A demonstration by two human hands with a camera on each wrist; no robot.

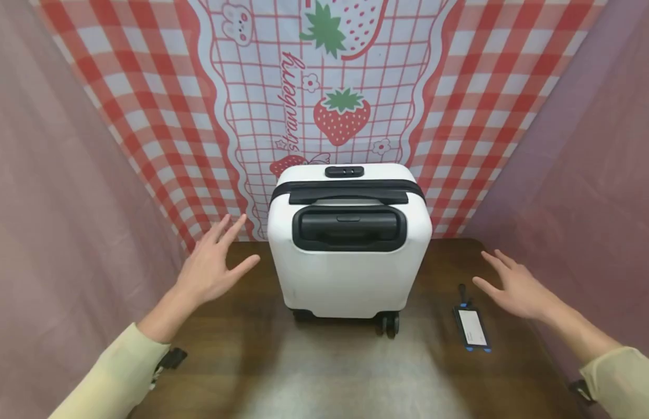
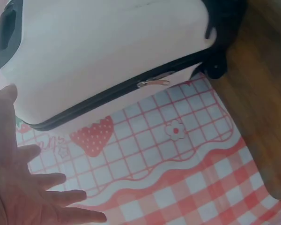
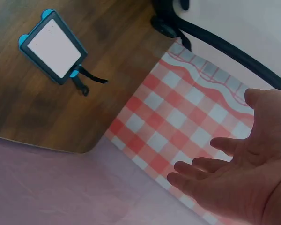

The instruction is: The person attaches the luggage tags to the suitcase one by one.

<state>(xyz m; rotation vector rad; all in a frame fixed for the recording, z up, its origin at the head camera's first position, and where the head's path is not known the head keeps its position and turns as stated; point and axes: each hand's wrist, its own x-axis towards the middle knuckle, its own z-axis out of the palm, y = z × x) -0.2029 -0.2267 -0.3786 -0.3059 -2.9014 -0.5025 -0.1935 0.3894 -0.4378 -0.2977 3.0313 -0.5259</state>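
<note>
A white suitcase (image 1: pixel 345 285) with black trim stands upright on its wheels, its black pull handle (image 1: pixel 349 224) pushed down into the recess. To its left my left hand (image 1: pixel 208 265) hovers with fingers spread, touching nothing. On the other side my right hand (image 1: pixel 518 288) is held in the air, fingers extended and holding nothing. Below and left of that hand lies a luggage tag (image 1: pixel 472 327), dark-framed with a white card, blue corners and a black strap. In the left wrist view a zipper pull (image 2: pixel 157 82) shows on the suitcase's side seam.
The suitcase and tag are on a brown wood-grain tabletop (image 1: pixel 220 343). Behind hangs a red-and-white checked strawberry cloth (image 1: pixel 173 116). Pinkish fabric walls (image 1: pixel 78 192) stand at left and right. A combination lock (image 1: pixel 344 171) sits on the suitcase's top.
</note>
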